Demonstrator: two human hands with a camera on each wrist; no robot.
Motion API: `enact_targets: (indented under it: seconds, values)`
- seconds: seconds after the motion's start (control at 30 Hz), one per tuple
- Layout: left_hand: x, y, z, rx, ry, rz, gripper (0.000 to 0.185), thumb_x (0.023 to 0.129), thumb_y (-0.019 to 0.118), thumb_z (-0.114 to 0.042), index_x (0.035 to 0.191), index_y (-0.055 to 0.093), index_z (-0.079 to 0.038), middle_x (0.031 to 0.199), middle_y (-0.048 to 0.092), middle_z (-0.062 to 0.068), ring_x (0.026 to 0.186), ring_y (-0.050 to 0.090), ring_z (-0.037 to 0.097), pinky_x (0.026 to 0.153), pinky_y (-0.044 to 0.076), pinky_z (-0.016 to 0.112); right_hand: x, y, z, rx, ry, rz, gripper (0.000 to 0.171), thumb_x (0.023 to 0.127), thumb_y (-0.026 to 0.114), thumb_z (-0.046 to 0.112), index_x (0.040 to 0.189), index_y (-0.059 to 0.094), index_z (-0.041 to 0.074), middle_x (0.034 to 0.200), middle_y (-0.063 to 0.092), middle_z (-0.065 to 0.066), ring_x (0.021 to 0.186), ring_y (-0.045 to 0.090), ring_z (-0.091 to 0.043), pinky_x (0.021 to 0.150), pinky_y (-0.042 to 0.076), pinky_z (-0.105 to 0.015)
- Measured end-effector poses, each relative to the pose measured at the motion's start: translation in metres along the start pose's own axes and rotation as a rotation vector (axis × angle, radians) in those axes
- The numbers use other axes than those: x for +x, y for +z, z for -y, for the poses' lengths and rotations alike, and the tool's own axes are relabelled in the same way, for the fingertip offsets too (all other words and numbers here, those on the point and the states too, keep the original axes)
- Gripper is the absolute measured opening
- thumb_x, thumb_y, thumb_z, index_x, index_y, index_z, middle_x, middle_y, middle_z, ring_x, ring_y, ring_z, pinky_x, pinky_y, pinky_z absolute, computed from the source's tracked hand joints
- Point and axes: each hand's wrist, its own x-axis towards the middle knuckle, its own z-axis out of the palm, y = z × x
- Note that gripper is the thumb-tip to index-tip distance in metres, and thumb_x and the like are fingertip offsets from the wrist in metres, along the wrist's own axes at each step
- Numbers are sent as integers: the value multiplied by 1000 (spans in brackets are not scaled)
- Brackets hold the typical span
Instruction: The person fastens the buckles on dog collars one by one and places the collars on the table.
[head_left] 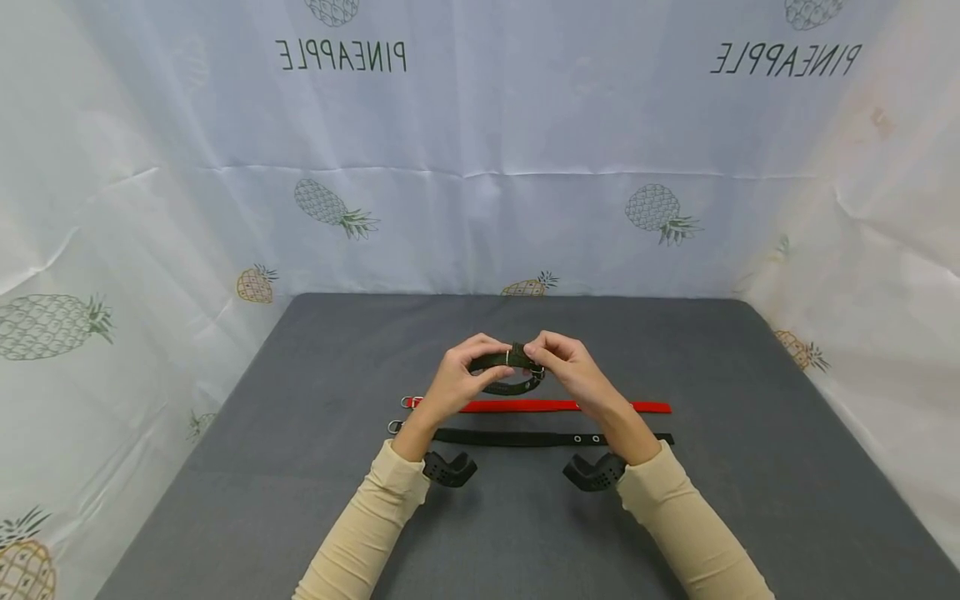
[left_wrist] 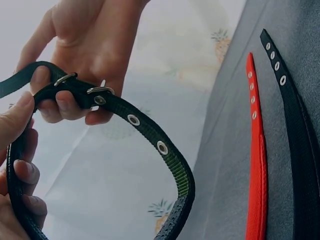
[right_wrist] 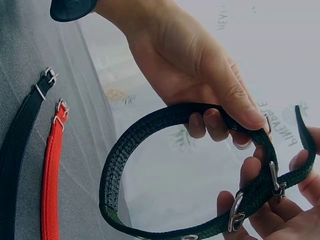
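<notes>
A dark green dog collar (head_left: 510, 388) is raised over the table in a closed loop, its strap passed through a metal buckle (right_wrist: 276, 184). My left hand (head_left: 457, 379) grips the band on the left, thumb on one face and fingers on the other. At the buckle end, my right hand (head_left: 573, 364) pinches the strap, its fingers behind the buckle and D-ring (right_wrist: 236, 212). The loose strap tip (right_wrist: 303, 127) sticks out beyond the buckle. Metal eyelets (left_wrist: 133, 120) line the band.
Below the hands, a red collar (head_left: 517, 407) lies straight across the grey table (head_left: 315, 500). Parallel to it, nearer the body, is a black collar (head_left: 510, 437). Black wrist-worn devices (head_left: 450, 470) hang under both wrists. A pineapple-print curtain (head_left: 480, 225) surrounds the table.
</notes>
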Motion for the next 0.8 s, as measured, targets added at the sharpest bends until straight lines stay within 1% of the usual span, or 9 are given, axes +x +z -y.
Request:
enact_targets:
  seconds: [0.1,0.17,0.27,0.33,0.47,0.67,0.8]
  values:
    - [0,-1,0,6,7,1,28,83,72,-3,111,69,1,106,66,16,93,63,17,78,55,23,0,0,2,-12,-20,2,22,101,50,22,81,57,17,87,57,6,86,56,-15,88,45,-32]
    - [1,-1,0,12,12,2,28,83,72,-3,111,69,1,106,66,16,93,63,19,79,55,23,0,0,2,-16,-26,2,22,101,50,20,81,57,18,88,58,7,86,56,-15,88,46,-32]
    - [1,-1,0,12,25,3,28,84,72,-3,111,69,1,106,66,16,94,64,20,80,56,23,0,0,1,-16,-32,4,21,101,50,18,81,58,13,89,60,10,87,56,-17,88,46,-31]
    - [0,-1,1,12,37,4,28,84,71,-2,111,69,1,106,66,16,94,64,19,81,56,23,1,-1,0,-22,-34,5,21,100,51,16,81,58,9,91,62,13,89,57,-16,88,46,-30]
    - [0,-2,3,17,60,10,27,85,70,-1,112,69,1,105,65,16,93,63,16,81,55,23,2,-2,-2,-43,-41,1,23,99,53,14,82,57,-1,95,64,15,91,58,-9,87,48,-28]
    - [2,-3,2,22,72,16,27,86,69,-4,112,69,1,105,65,16,93,63,17,80,56,23,3,-2,-2,-56,-47,-6,24,98,53,11,83,54,-7,97,63,15,91,59,-7,86,48,-25]
    - [2,-4,0,39,84,13,27,85,69,-2,113,69,1,105,66,16,93,64,18,80,56,24,3,-1,0,-61,-48,-10,24,98,53,9,83,53,-9,95,63,14,90,60,-10,85,49,-25]
